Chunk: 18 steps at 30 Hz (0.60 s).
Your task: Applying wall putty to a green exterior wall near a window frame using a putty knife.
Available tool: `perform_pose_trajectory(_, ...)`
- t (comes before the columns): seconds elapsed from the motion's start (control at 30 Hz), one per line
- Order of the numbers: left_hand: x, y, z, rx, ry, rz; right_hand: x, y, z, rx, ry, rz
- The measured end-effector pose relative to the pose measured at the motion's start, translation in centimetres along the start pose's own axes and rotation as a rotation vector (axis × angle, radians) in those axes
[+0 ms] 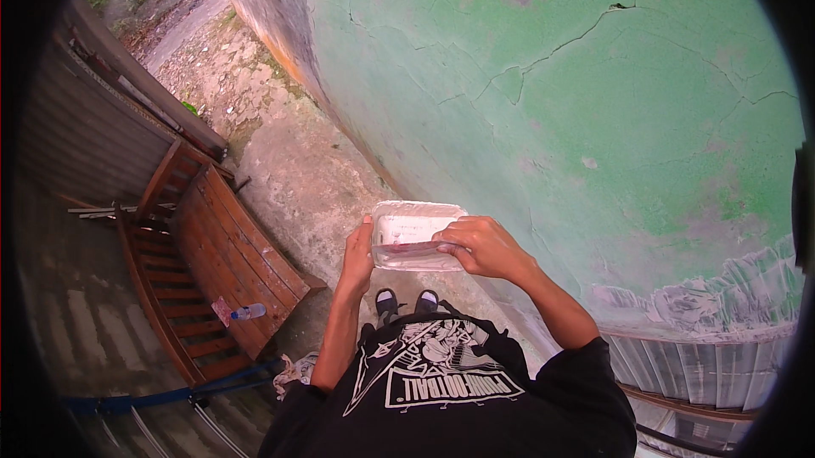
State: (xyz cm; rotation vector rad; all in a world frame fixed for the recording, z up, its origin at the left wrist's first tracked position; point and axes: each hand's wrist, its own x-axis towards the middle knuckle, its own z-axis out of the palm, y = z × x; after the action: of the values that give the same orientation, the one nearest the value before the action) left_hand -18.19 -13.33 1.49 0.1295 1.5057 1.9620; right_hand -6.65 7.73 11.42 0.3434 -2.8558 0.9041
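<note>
White rectangular tub is sitting in mid-air before the person's chest, pale smears lining its inside. Left hand is gripping the tub's left end, fingers closed around the wall. Right hand is reaching over the tub's right end, hiding that corner, fingers pinched shut on a thin flat-edged strip lying across the opening; exact tool unclear. Cracked green wall is closing off the space right of and beyond the tub, a whitish smeared patch showing low on its right. Left of the tub, a slatted wooden bench is crowding the concrete path, carrying a clear bottle and a reddish packet. Sandalled feet are standing below the tub.
</note>
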Motion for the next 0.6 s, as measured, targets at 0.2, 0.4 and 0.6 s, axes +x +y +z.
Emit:
perform_pose_trajectory(0.2,0.1,0.4,1.7,0.029,-0.023,0.016,-0.9,0.3,-1.2,-0.066,0.111,0.012)
perform_pose_trajectory(0.4,0.8,0.1,2.9,0.063,-0.103,-0.008,-2.9,0.0,-1.4,-0.067,0.051,0.082)
perform_pose_trajectory(0.6,1.7,-0.7,4.3,0.090,-0.210,-0.064,-5.1,0.0,-2.7,-0.094,0.180,0.134)
